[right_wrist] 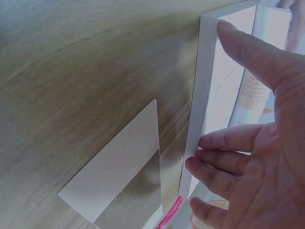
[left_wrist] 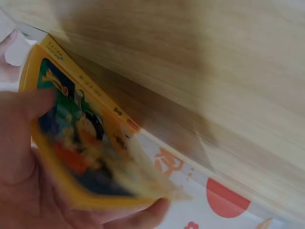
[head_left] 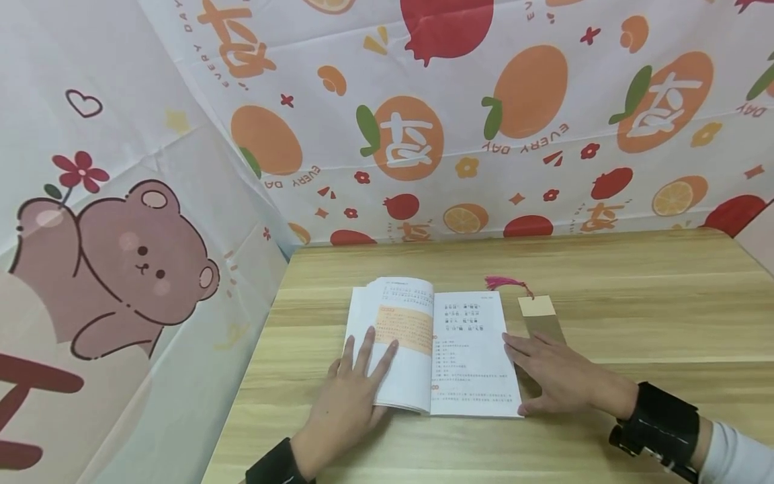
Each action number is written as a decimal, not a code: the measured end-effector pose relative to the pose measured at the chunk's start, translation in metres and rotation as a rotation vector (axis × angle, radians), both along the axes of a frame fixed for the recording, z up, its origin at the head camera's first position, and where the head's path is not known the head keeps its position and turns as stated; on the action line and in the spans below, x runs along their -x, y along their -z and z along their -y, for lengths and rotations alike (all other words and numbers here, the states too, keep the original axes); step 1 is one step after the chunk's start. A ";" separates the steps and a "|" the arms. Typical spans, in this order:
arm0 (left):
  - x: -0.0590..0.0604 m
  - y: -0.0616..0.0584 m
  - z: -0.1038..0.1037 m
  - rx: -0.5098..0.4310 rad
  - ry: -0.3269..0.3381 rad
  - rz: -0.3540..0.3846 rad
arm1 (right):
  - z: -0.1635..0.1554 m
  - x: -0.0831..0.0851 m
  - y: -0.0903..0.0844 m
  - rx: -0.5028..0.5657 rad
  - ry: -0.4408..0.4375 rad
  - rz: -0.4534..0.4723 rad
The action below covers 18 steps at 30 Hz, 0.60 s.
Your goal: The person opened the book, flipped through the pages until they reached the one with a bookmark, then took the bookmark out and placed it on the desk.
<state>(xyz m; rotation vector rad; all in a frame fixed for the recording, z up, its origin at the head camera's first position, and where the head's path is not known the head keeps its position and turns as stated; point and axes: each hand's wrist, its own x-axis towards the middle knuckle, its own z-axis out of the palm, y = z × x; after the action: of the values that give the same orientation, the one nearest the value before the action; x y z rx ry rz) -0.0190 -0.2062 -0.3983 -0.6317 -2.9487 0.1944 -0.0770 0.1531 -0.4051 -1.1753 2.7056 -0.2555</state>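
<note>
An open book (head_left: pixel 459 349) lies flat on the wooden table (head_left: pixel 635 296). My left hand (head_left: pixel 357 380) rests on its left page with the fingers spread and straight. The blurred left wrist view shows the book's yellow picture cover (left_wrist: pixel 76 129) close against that hand (left_wrist: pixel 19 162). With straight fingers, my right hand (head_left: pixel 544 373) touches the right edge of the book (right_wrist: pixel 200 95) and partly covers a pale bookmark (head_left: pixel 540 314). The bookmark (right_wrist: pixel 119 176) has a pink tassel (head_left: pixel 504 283) and lies just right of the book. In the right wrist view the right hand (right_wrist: pixel 248 162) is open.
Fruit-print cloth (head_left: pixel 484 121) hangs behind the table, and a bear-print cloth (head_left: pixel 115 269) hangs at the left. Bare wood stretches to the right of the bookmark and behind the book. Each wrist wears a black strap (head_left: pixel 662 423).
</note>
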 end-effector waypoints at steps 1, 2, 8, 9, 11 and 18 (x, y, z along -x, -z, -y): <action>0.000 -0.001 -0.002 -0.005 0.022 -0.026 | 0.000 0.000 0.000 0.001 0.004 0.004; 0.001 -0.002 -0.004 -0.010 0.046 -0.053 | 0.000 0.000 0.000 0.004 0.006 0.008; 0.009 -0.013 -0.020 -0.030 0.238 -0.252 | -0.002 0.000 0.001 0.015 0.015 0.029; 0.011 -0.016 -0.023 -0.037 0.286 -0.289 | -0.002 0.000 0.001 0.013 0.018 0.032; 0.016 -0.021 -0.029 -0.049 0.386 -0.366 | -0.002 0.001 0.001 0.014 0.018 0.032; 0.027 -0.029 -0.053 -0.007 0.634 -0.432 | -0.004 0.003 0.000 0.027 -0.008 0.011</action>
<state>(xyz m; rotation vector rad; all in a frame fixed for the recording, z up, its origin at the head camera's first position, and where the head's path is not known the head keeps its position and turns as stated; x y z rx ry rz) -0.0458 -0.1536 -0.3688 -1.2891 -2.2137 0.2191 -0.0795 0.1566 -0.4050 -1.1878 2.6955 -0.2975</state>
